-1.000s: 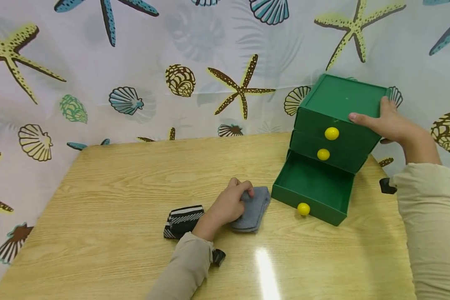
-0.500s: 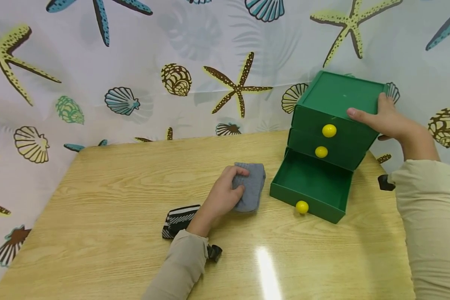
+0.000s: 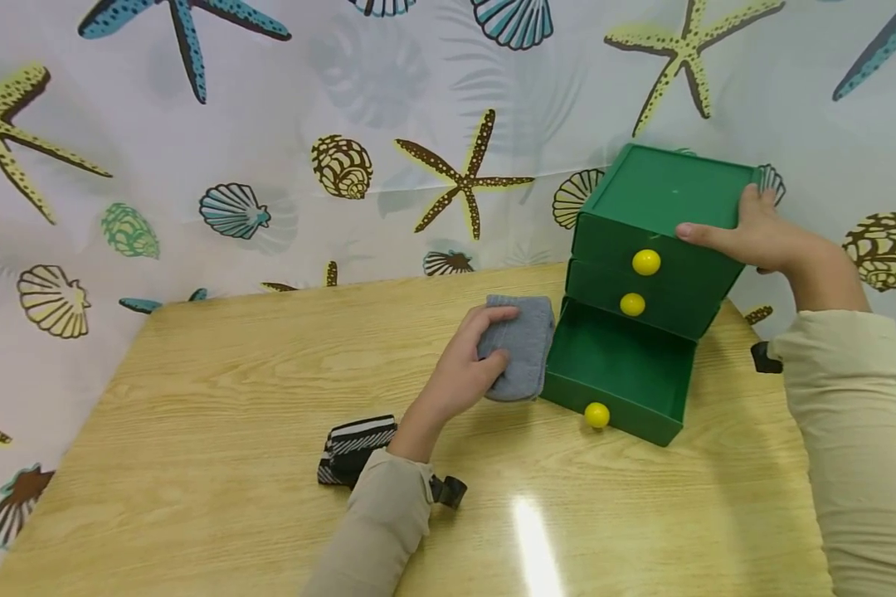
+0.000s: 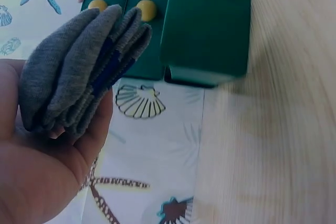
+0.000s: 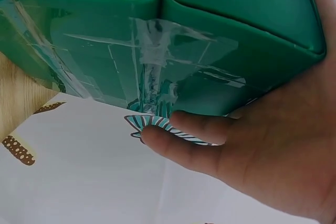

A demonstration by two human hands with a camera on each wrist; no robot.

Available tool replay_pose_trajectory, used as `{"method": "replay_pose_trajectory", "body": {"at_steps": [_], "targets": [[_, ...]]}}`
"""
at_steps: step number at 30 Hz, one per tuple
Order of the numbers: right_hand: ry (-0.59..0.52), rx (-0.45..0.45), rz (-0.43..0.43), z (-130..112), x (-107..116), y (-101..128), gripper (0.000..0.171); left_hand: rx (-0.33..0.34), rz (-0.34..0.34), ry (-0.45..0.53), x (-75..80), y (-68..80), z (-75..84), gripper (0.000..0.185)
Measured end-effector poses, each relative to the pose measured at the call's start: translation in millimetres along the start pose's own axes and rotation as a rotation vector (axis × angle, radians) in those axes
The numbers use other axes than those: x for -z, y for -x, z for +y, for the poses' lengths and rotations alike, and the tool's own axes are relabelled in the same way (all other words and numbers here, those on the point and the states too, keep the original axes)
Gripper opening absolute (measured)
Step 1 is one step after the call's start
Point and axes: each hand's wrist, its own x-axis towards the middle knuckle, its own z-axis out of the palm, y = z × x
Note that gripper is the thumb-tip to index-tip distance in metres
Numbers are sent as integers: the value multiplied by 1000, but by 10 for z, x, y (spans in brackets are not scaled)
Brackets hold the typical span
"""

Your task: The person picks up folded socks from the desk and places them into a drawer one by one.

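My left hand (image 3: 466, 365) holds a pair of folded grey socks (image 3: 526, 348) between thumb and fingers, at the left edge of the pulled-out bottom drawer (image 3: 612, 358). In the left wrist view, the folded layers of the socks (image 4: 79, 72) show a navy band. A green drawer cabinet (image 3: 675, 189) with yellow knobs stands at the right; its upper two drawers are closed. My right hand (image 3: 772, 236) rests on its upper right corner, thumb on the top front edge. In the right wrist view, straight fingers (image 5: 184, 148) stretch out beside the cabinet's taped side (image 5: 94, 51).
Black-and-white striped folded fabric (image 3: 354, 448) lies on the wooden table (image 3: 216, 398), partly behind my left forearm. A white curtain (image 3: 388, 99) printed with starfish and shells hangs behind the table. The drawer's front knob (image 3: 596, 414) juts out over the tabletop.
My left hand has lifted the grey socks off the table and carried them away from me and to the right, up to the drawer's left edge. The right hand stays on the cabinet.
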Motion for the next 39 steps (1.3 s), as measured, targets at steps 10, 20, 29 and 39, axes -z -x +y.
{"method": "replay_pose_trajectory", "body": {"at_steps": [10, 20, 29, 39], "targets": [[-21, -19, 3, 11, -17, -13, 121, 300, -88, 182, -515, -455, 156, 39], [-47, -11, 27, 25, -12, -29, 122, 395, -247, 157, -924, -809, 188, 43], [-53, -10, 26, 26, -3, -20, 119, 367, -423, 79, -1285, -996, 82, 53], [-54, -20, 15, 39, -2, -8, 118, 316, -570, -240, -1411, -1071, 70, 55]]}}
